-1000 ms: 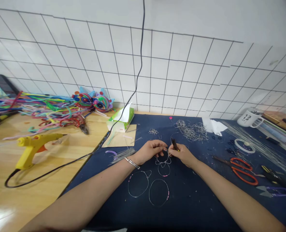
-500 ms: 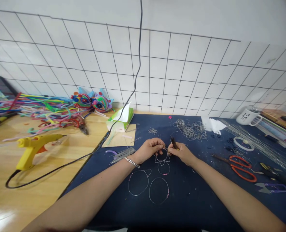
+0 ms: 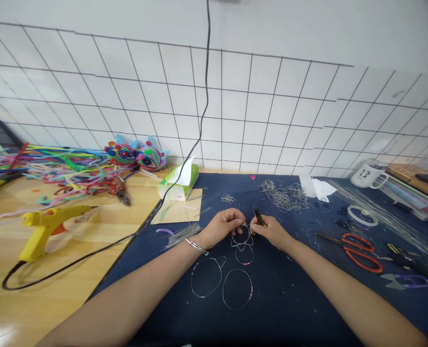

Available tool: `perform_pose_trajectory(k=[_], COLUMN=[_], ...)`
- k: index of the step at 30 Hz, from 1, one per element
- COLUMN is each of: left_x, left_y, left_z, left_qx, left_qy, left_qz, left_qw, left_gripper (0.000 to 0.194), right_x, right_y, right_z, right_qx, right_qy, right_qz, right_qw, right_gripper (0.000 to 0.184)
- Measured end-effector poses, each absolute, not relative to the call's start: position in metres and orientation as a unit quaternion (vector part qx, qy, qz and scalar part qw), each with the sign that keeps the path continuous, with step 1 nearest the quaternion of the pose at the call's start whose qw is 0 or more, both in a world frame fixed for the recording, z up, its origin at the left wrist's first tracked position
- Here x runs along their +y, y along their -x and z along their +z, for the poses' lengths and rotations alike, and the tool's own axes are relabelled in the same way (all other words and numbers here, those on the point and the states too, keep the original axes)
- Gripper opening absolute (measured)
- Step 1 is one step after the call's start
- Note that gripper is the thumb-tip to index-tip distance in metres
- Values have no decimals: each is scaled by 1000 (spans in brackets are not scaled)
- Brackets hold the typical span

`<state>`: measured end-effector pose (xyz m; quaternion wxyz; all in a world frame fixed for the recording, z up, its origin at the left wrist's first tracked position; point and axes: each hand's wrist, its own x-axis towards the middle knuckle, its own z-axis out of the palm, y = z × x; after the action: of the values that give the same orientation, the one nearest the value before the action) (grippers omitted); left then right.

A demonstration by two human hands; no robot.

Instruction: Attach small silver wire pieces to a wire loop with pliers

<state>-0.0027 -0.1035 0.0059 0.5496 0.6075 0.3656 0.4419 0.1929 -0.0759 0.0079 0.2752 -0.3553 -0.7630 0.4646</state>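
Note:
My left hand (image 3: 228, 223) pinches the upper edge of a bent wire piece (image 3: 243, 244) made of thin silvery loops. A smaller loop with pink beads (image 3: 247, 263) hangs or lies just below it. My right hand (image 3: 272, 231) is closed around dark-jawed pliers (image 3: 259, 217) with a bit of yellow on the handle, close by the wire's right side. Fingers hide the exact spot where the jaws meet the wire. Nearer to me lie two wire rings, one with a looped end (image 3: 221, 262) and one with pink beads (image 3: 251, 292).
Wire scraps (image 3: 286, 196) lie tangled behind my hands. Red-handled scissors (image 3: 362, 250), purple snips (image 3: 405, 281) and a white mug (image 3: 367, 176) are on the right. On the left are a yellow glue gun (image 3: 42, 229), a tissue box (image 3: 180, 190) and colourful pipe cleaners (image 3: 80, 168).
The view has tilted slightly upward. Both hands keep nearly the same pose at the wire piece, the right hand slightly nearer the left.

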Motion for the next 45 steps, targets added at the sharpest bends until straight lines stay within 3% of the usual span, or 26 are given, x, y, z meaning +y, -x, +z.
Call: perform_pose_trajectory(k=[45], left_x=[-103], left_y=[0], left_z=[6], left_qx=[389], left_qy=[-611], left_qz=[418], left_qw=[548], left_gripper=[17], right_x=[-77], right_y=[-194], right_z=[10], right_qx=[-784], right_qy=[357], right_qz=[442], right_qw=[249], right_gripper=[17])
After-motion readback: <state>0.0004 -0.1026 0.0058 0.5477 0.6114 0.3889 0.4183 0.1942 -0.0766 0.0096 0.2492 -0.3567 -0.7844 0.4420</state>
